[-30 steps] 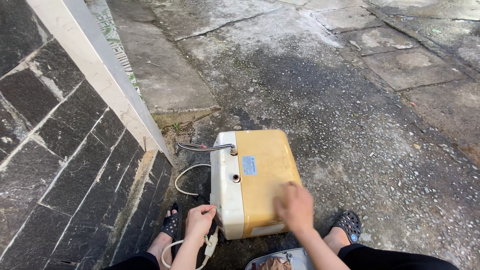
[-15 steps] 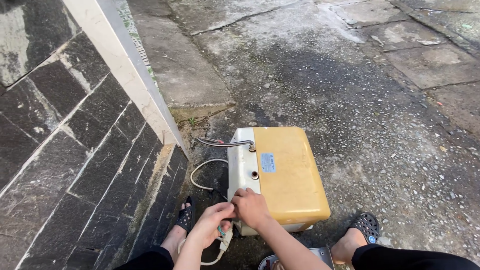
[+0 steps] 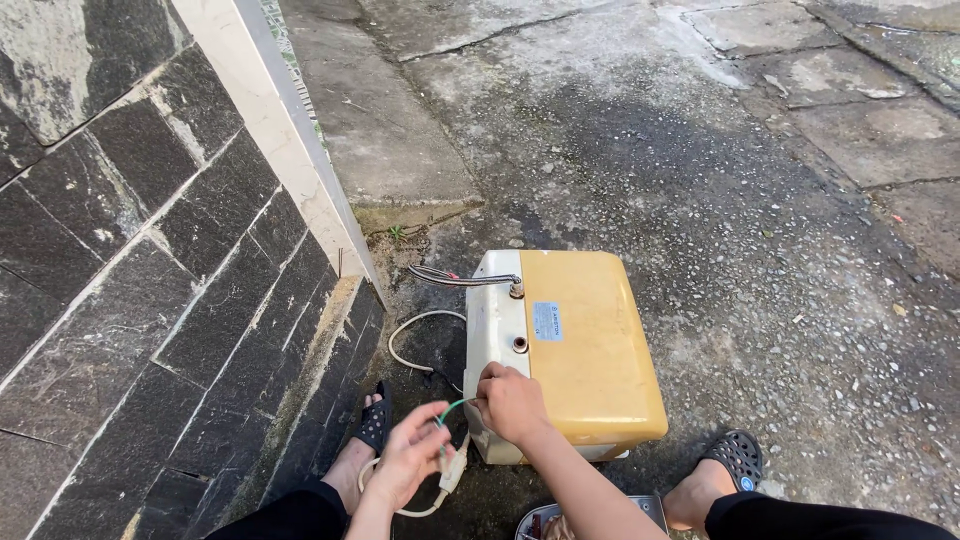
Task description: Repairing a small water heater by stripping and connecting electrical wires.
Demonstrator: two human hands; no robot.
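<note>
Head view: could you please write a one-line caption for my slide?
Both hands, left and right, work thin wires at a yellowed box heater on wet paving.

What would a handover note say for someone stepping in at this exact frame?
Left hand: at a green wire, fingers curled; the white cord with its inline box hangs just beside it.
Right hand: on the white side of the yellowed water heater, pinching where the wire comes out.
Heater lies on wet pavement by the dark tiled wall; a metal hose is attached at its far fitting.
Done: not visible. Left: wire and cord remain attached.
</note>
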